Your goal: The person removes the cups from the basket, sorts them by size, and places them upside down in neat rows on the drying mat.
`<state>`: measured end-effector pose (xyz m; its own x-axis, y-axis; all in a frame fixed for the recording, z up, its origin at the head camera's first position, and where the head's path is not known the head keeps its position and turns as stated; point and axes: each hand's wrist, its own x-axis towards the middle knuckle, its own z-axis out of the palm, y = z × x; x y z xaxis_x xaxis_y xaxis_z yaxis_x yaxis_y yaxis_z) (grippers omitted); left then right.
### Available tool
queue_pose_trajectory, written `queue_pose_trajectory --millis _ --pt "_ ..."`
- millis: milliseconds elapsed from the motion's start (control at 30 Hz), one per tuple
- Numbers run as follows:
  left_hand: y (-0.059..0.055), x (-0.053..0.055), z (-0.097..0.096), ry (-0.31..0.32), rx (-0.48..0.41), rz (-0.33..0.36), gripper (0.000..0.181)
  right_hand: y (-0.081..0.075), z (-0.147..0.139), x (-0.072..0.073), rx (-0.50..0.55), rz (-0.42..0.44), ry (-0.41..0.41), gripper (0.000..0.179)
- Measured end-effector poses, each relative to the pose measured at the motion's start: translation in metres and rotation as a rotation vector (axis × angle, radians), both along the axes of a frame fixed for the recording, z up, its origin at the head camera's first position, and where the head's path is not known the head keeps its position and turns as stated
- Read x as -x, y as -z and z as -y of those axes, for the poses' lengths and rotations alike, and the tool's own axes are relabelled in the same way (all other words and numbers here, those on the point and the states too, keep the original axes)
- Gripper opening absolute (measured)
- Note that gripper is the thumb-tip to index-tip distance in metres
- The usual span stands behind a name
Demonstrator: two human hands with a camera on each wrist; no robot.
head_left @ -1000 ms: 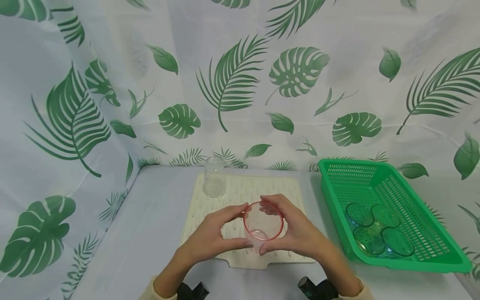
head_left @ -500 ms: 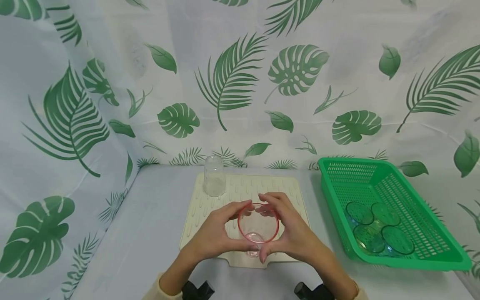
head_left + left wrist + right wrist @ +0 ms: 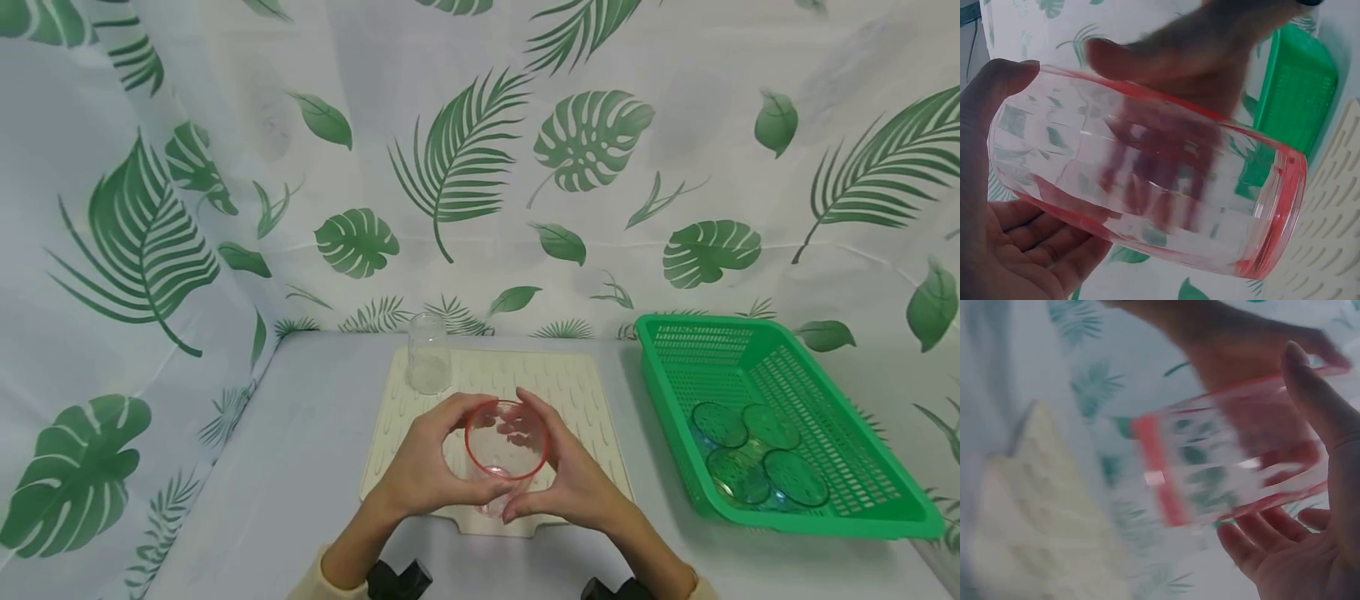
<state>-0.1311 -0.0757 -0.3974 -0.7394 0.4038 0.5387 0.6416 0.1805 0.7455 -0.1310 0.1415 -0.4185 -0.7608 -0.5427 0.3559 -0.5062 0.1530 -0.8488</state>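
A tall glass tumbler [image 3: 507, 446] with a pink-red tint and red rim is held above the front half of a cream ridged drying mat [image 3: 547, 367], its mouth facing up toward the head camera. My left hand [image 3: 422, 468] grips it from the left, thumb across its near side. From the right, my right hand [image 3: 583, 477] curls round it, fingers on the far side and thumb low in front. The left wrist view shows the faceted wall and thick red base [image 3: 1288, 209]. A clear glass [image 3: 429, 358] stands on the mat's far left corner.
On the right sits a green perforated basket [image 3: 885, 510] with several tinted glasses [image 3: 797, 482] grouped at its near end. A white cloth wall with green leaf prints rises behind the table [image 3: 300, 433]. Black wrist cameras [image 3: 397, 579] are strapped below the hands.
Both hands and the red glass have shifted slightly left. The right hand has moved its fingers and thumb round the glass. The basket, mat and clear glass have stayed put.
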Motion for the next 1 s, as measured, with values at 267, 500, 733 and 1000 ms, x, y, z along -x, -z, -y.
queue_pose_trajectory --millis 267,500,733,1000 --pt "-0.001 0.001 0.002 0.001 0.010 -0.016 0.076 0.070 0.008 0.002 -0.136 0.187 -0.002 0.063" --pt "0.000 0.001 0.004 -0.006 0.007 -0.012 0.075 0.086 0.012 -0.002 0.014 0.254 -0.064 0.050" --pt "0.001 0.000 0.013 -0.001 -0.009 0.017 0.074 0.087 0.013 -0.005 0.164 0.228 -0.086 0.044" --pt "0.000 0.000 0.039 -0.018 -0.024 0.087 0.075 0.072 -0.008 0.007 0.287 0.243 -0.136 0.063"
